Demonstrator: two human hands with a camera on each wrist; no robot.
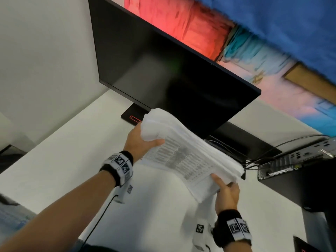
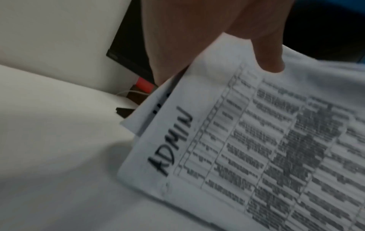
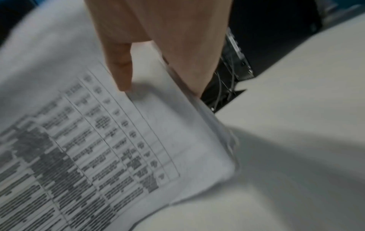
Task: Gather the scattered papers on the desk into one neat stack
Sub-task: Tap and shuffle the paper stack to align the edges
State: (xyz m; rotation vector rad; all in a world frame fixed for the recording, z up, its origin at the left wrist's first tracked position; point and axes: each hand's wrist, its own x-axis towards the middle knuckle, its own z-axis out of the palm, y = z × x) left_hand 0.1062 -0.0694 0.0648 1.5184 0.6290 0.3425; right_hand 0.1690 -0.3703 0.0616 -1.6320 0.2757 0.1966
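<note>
A bundle of white papers (image 1: 187, 157) with a printed table on top is held tilted above the white desk (image 1: 63, 166), in front of the monitor. My left hand (image 1: 143, 142) grips its left end, thumb on top and fingers hidden beneath. My right hand (image 1: 226, 191) grips the right end the same way. In the left wrist view the top sheet (image 2: 256, 148) bears a handwritten "ADMIN", and lower sheets stick out unevenly at the left edge. In the right wrist view my thumb (image 3: 120, 68) presses the top sheet (image 3: 98, 148) and several sheet edges fan out at the right.
A black monitor (image 1: 163, 73) on a stand (image 1: 132, 115) rises right behind the papers. A black computer case with cables (image 1: 298, 170) stands at the right. A cable opening in the desk (image 3: 223, 100) lies just beyond the papers.
</note>
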